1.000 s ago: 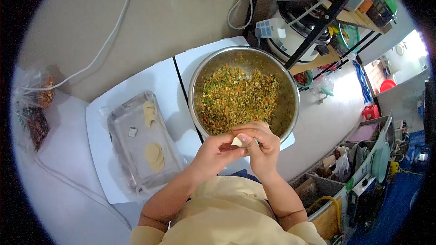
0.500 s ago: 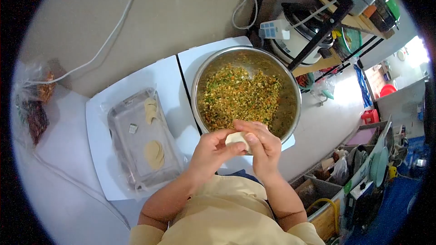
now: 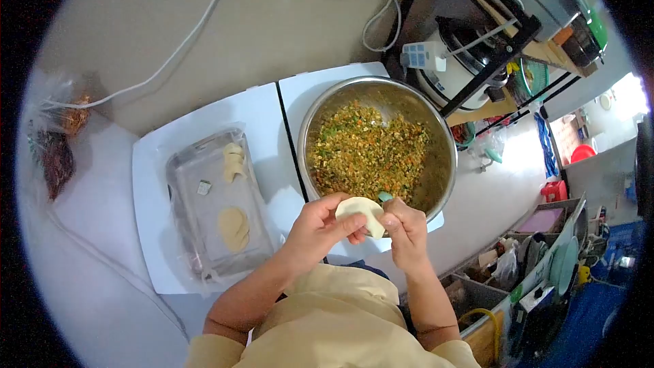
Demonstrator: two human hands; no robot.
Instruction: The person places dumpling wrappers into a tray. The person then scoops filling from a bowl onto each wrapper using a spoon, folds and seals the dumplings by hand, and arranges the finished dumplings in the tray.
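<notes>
Between my hands, at the near rim of a large steel bowl (image 3: 446,194), is a pale round dough wrapper (image 3: 359,212). My left hand (image 3: 315,228) pinches its left side with the thumb on top. My right hand (image 3: 407,233) is closed at its right edge, with a small light-green tip of a utensil (image 3: 385,196) poking out above the fingers. The bowl holds a chopped yellow, green and orange filling (image 3: 368,153). To the left, a plastic-lined metal tray (image 3: 208,225) carries a stack of wrappers (image 3: 234,228) and several folded pieces (image 3: 234,162).
A black-framed shelf (image 3: 490,61) with a white cooker (image 3: 446,82) stands behind the bowl at the right. Grey bins (image 3: 470,300) with mixed items are at the lower right. A plastic bag (image 3: 58,157) hangs at the far left, near a white cable (image 3: 170,61).
The wrapper now lies opened out flatter, held mostly by my left hand. My right hand has shifted right, and the green tip shows again. The whole view has shifted slightly.
</notes>
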